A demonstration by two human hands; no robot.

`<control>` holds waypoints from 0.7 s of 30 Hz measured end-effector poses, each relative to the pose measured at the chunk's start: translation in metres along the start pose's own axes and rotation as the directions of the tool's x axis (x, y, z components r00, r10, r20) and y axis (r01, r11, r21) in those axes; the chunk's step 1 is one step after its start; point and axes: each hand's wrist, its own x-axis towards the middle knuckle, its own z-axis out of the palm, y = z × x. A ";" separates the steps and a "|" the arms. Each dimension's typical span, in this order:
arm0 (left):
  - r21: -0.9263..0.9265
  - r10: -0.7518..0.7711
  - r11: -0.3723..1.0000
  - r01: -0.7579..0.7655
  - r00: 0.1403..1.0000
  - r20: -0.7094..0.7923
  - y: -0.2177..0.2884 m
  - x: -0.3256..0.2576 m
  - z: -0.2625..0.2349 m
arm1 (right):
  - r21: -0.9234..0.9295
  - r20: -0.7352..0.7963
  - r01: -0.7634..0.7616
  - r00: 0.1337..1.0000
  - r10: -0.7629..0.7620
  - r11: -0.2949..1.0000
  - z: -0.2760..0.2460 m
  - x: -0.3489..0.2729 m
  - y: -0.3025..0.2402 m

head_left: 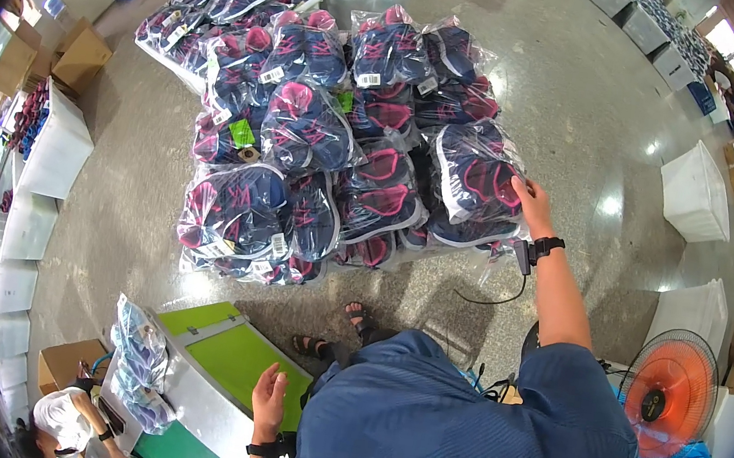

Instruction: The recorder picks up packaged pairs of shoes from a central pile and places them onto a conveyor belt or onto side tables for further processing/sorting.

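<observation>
Bagged shoes: a clear bag [477, 181] holding navy-and-pink shoes sits at the right edge of the floor pile [323, 140] — upper layer, leaning outward toward the person.
Right hand: the right hand [533, 203] is stretched out to that bag, fingers curled over its right side and touching the plastic; whether they have closed into a full grip I cannot tell. A black strap is on the wrist.
Left hand: the left hand [268, 401] hangs low by the body, fingers loosely spread and holding nothing, just above the green-topped table [225, 354] (a wrist strap here too).
Step in hand: by my reading, picking 1 bag off the pile — the reach has arrived, the lift has not begun.
Next move calls for: a firm pinch on slippery film, then a pull up and back so the neighbouring bags do not slide down.
Around: a stack of filled bags [140, 366] lies on the table's left end; another person [68, 421] works beside it; an orange fan [667, 398] stands at the right.
</observation>
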 end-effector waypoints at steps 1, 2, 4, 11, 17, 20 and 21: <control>0.014 -0.012 1.000 0.012 1.000 0.007 -0.001 -0.001 0.000 | -0.005 -0.001 -0.001 1.000 0.001 1.000 -0.004 0.002 0.004; 0.010 -0.016 1.000 0.016 1.000 0.009 -0.005 -0.001 -0.001 | -0.007 -0.006 0.025 1.000 -0.025 1.000 -0.009 0.007 0.011; -0.017 -0.035 0.999 0.035 0.999 -0.025 -0.013 0.000 -0.006 | -0.017 -0.010 0.048 0.999 -0.048 0.999 -0.016 0.016 0.021; -0.059 -0.137 0.989 0.132 0.986 -0.093 -0.031 -0.014 -0.023 | -0.059 -0.131 0.080 0.988 -0.087 0.995 -0.015 0.019 0.022; -0.079 -0.163 0.985 0.151 0.972 -0.167 -0.057 -0.035 -0.050 | -0.111 -0.601 0.078 0.789 -0.130 0.991 -0.060 0.028 0.122; -0.099 -0.210 0.977 0.191 0.948 -0.238 -0.095 -0.058 -0.074 | 0.095 -0.616 -0.034 0.783 0.086 0.995 -0.083 0.001 0.193; -0.123 -0.211 0.975 0.186 0.948 -0.238 -0.111 -0.065 -0.081 | 0.092 -0.619 -0.140 0.767 0.167 0.986 -0.090 -0.008 0.219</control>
